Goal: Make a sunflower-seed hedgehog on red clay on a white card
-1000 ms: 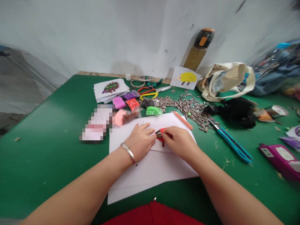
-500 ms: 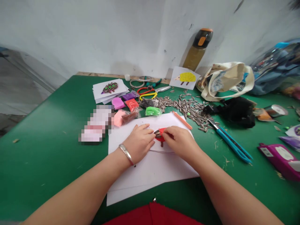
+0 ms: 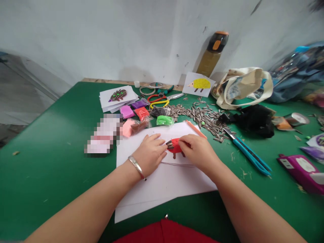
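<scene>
My left hand [image 3: 151, 153] lies flat on the white paper [image 3: 146, 192], fingers stretched out towards a red hedgehog-like shape [image 3: 175, 145] with brown legs. Several striped sunflower seeds [image 3: 169, 145] sit on the red shape's left end, close to my left fingertips. Over the shape's right part is my right hand [image 3: 198, 150], its thumb and fingers pinched together. Whatever those fingertips hold, if anything, is hidden. A smaller sheet bearing the red shape rests on the larger papers.
Loose sunflower seeds [image 3: 206, 116] are heaped behind the paper, beside a blue utility knife [image 3: 249, 153]. Bagged clay, such as a green packet [image 3: 164, 120], scissors [image 3: 159, 100] and a yellow hedgehog card [image 3: 198, 84] are further back. A bottle [image 3: 212, 54] leans by the wall.
My right hand has shifted slightly right, away from the seeds, uncovering more of the red shape and its second leg. My left hand stays in place.
</scene>
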Available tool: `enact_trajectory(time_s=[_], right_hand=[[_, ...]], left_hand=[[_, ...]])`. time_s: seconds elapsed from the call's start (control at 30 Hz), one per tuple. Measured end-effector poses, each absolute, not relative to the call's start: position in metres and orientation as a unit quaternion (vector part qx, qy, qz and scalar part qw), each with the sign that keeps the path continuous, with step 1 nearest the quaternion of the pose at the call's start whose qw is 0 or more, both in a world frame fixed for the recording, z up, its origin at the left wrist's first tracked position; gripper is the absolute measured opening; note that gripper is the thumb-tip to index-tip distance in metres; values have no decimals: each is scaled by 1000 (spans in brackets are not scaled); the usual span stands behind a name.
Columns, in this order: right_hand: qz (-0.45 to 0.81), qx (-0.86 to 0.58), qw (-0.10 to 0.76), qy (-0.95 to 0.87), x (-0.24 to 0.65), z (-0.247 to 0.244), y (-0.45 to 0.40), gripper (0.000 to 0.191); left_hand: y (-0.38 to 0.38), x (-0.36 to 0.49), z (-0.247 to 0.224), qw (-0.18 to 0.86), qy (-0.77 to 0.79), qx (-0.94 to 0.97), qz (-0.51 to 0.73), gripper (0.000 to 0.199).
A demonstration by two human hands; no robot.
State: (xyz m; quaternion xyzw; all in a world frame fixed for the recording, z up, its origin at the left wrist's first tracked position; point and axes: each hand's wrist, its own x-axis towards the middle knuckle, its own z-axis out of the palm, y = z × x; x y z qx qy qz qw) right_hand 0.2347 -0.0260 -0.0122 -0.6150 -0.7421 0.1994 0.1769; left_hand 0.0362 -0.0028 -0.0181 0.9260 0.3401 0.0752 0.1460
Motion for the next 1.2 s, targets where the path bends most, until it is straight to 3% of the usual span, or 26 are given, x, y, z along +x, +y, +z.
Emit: enact_trajectory(time_s=[0.27,0.4,0.67,1.2], right_hand=[[176,-629,180,-736,246,-14,-21,28],[89,-714,207,-662,276,-14,-11,23],[-24,-776,154,-611,316,-28,4,28],[-21,-757,67,-650,311,-37,8,26]], left_hand=[[-2,35,-22,142,341,926,83,19],[-2,35,-21,143,345,925,71,20],[-2,35,-19,148,344,925,71,20],[-3,34,-20,146,344,924,86,19]])
